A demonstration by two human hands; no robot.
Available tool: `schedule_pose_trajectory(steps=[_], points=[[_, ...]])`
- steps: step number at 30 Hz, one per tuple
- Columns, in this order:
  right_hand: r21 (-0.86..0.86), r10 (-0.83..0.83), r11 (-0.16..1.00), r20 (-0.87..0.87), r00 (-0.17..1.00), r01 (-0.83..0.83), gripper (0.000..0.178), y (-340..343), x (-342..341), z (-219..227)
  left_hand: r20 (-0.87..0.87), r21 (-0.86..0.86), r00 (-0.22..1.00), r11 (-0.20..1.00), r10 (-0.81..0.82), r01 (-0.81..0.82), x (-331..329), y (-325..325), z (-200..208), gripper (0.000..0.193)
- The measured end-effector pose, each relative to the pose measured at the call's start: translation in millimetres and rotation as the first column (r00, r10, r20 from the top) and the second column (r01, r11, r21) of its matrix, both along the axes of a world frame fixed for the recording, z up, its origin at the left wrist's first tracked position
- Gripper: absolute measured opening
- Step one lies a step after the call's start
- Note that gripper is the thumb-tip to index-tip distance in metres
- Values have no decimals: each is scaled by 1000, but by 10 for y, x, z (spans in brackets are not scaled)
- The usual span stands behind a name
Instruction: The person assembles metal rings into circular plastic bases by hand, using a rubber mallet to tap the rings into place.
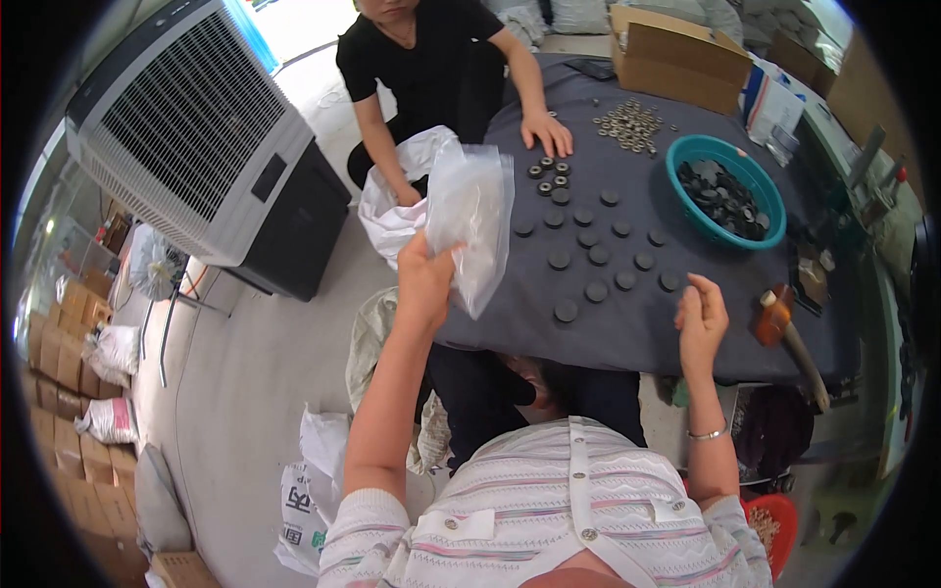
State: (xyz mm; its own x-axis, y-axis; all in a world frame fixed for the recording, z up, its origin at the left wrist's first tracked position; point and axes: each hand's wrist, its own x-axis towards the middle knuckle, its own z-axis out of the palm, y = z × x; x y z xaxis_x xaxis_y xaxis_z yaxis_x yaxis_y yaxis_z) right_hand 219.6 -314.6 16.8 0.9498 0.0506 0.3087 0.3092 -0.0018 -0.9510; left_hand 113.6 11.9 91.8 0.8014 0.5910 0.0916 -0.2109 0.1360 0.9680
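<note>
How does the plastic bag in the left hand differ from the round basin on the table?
The plastic bag is translucent; the basin is teal. The bag is in the left hand; the basin rests on the table. The bag looks flat, the basin round. Both are containers.

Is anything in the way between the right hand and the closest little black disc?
Nothing that I can see. The right hand is just to the right of the nearest black disc. The clear plastic bag is over to the left, in the left hand.
</note>
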Motion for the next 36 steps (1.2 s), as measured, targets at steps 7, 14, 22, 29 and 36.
schedule_pose_trajectory(steps=[7,14,22,29,36], points=[[-235,-146,959,62,987,157,14,-157,94,-244,-33,67,854,851,-520,521,373,-353,535,31],[-495,-112,805,414,903,327,14,-47,-78,-353,-50,-39,993,993,-111,109,900,545,58,30],[-526,-117,786,391,913,326,12,-102,-136,-294,-5,-320,1000,947,26,-26,1095,601,-669,45],[-548,-115,777,361,925,311,11,-169,-69,-354,85,-385,993,922,87,-48,1256,630,-553,41],[-548,-119,794,285,951,264,16,-98,-18,-405,-26,-192,966,947,256,-257,806,552,-888,39]])
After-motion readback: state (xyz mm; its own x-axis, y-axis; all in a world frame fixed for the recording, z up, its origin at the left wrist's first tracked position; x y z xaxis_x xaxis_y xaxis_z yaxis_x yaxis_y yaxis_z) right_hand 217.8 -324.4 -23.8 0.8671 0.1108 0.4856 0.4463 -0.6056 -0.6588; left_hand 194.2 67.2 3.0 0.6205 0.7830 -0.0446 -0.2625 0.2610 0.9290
